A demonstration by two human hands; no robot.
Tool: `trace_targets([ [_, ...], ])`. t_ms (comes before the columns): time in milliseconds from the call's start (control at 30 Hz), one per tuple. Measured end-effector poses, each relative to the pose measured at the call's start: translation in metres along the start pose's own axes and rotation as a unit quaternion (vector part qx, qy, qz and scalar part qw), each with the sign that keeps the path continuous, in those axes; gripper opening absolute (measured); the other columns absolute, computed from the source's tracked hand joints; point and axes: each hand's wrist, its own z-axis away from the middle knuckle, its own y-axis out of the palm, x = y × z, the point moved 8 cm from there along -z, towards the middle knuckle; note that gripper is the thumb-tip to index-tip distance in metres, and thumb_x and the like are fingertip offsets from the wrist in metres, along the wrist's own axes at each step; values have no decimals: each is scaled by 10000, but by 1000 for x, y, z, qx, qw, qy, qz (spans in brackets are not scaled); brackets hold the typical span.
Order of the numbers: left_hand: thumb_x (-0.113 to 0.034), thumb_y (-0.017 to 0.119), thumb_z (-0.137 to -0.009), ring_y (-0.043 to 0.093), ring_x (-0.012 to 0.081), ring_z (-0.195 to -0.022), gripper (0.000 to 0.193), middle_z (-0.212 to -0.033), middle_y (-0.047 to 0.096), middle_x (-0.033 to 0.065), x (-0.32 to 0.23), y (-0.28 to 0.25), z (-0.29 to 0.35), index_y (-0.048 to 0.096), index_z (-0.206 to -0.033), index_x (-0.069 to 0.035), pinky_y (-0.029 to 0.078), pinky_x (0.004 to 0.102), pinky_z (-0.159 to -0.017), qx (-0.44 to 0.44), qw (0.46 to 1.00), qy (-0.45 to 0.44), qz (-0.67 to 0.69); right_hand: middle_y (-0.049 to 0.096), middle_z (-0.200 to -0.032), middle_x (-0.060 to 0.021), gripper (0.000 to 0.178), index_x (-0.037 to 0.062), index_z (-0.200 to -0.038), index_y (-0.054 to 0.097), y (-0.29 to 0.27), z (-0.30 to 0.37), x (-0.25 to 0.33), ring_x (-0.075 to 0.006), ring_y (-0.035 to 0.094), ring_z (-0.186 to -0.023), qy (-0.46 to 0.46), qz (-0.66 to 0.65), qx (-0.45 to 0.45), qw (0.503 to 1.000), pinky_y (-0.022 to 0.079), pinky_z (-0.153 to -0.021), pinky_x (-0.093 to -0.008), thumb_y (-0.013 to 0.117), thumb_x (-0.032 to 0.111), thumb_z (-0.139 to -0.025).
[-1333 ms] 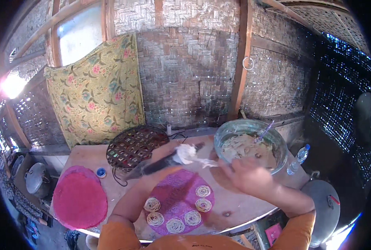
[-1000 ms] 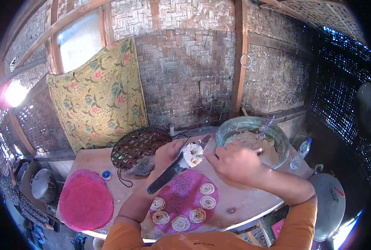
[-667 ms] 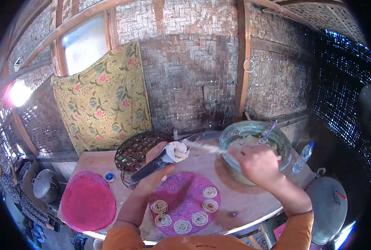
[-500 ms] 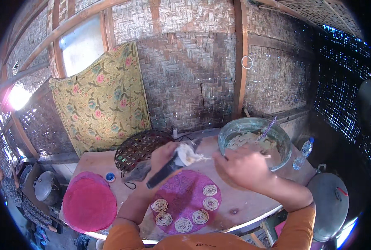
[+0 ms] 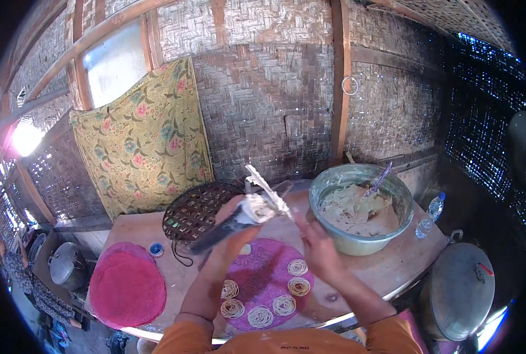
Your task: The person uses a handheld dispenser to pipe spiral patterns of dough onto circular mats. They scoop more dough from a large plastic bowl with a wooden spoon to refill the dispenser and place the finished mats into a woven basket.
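Observation:
My left hand (image 5: 232,213) is closed around a dark tube (image 5: 219,233), held tilted above the table. Pale dough (image 5: 256,207) fills and smears the tube's upper end. In my right hand (image 5: 318,243) is a thin, dough-coated spatula (image 5: 269,190), its blade slanting across the tube's mouth. Below both hands lies a round purple mat (image 5: 257,259), with several coiled nests of pale dough strands (image 5: 260,317) around its near and right edge. Right of my right hand stands a green bowl (image 5: 357,243) of pale dough (image 5: 351,209), with a purple-handled utensil (image 5: 381,179) in it.
Pink round mats (image 5: 127,286) lie stacked at the table's left, beside a small blue container (image 5: 156,250). A dark woven tray (image 5: 195,212) sits at the back. A water bottle (image 5: 430,217) stands at right; a large lidded pot (image 5: 461,289) is beyond the table edge.
My right hand has moved left from the bowl's near rim to the tube, bringing the dough-coated spatula across its mouth. The tube in my left hand has shifted slightly left.

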Motion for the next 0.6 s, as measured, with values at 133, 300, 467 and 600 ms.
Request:
trace_targets([
  [133, -365, 677, -749, 614, 240, -872, 382, -872, 635, 60, -1, -21, 4, 601, -963, -58, 485, 355, -832, -77, 961, 1, 264, 582, -747, -191, 440, 61, -1291, 476, 30, 25, 6, -403, 569, -666, 53, -69, 19, 996, 471, -641, -462, 511, 21, -854],
  [300, -210, 743, -599, 604, 322, -777, 370, -829, 595, 110, 41, -15, -8, 577, -899, -72, 483, 365, -694, -106, 994, 4, 2, 602, -743, -177, 342, 44, -1250, 514, 14, 39, -31, -258, 588, -603, 57, -177, 58, 981, 477, -598, -368, 494, 86, -911],
  [467, -265, 732, -587, 589, 339, -752, 384, -780, 562, 117, 1, -23, -4, 540, -862, -79, 463, 388, -635, -72, 993, -7, 92, 589, -685, -199, 322, 1, -1224, 523, 35, 15, -51, -190, 572, -572, 160, -151, 87, 972, 468, -573, -331, 488, 86, -916],
  [600, -268, 724, -597, 598, 330, -739, 350, -768, 573, 106, 6, -12, -3, 549, -838, -85, 466, 373, -640, -66, 995, 4, 69, 607, -721, -196, 357, -11, -1254, 493, 48, 36, -29, -216, 578, -585, 107, -182, 86, 974, 474, -599, -334, 490, 82, -909],
])
